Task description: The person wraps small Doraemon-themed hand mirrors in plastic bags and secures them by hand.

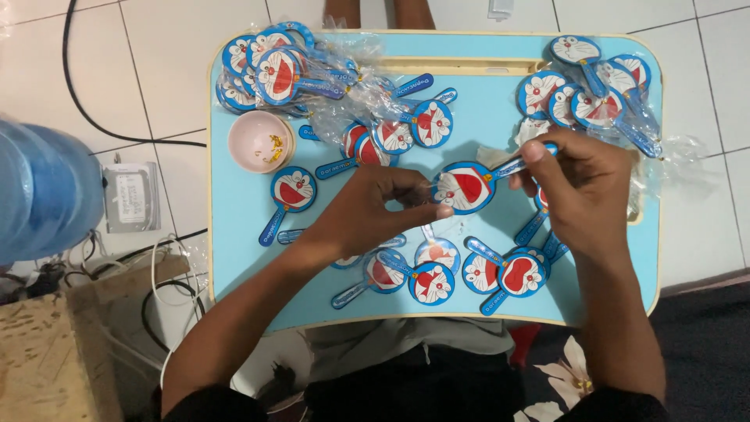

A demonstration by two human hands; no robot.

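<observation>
A round blue cartoon-face paddle fan with a slim blue handle (467, 186) is held flat, face up, handle angled up-right, above the middle of the light-blue lap table (242, 234).

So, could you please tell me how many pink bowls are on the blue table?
1. The pink bowl sits near the table's upper left, beside the bagged fans. None seems hidden.
</observation>
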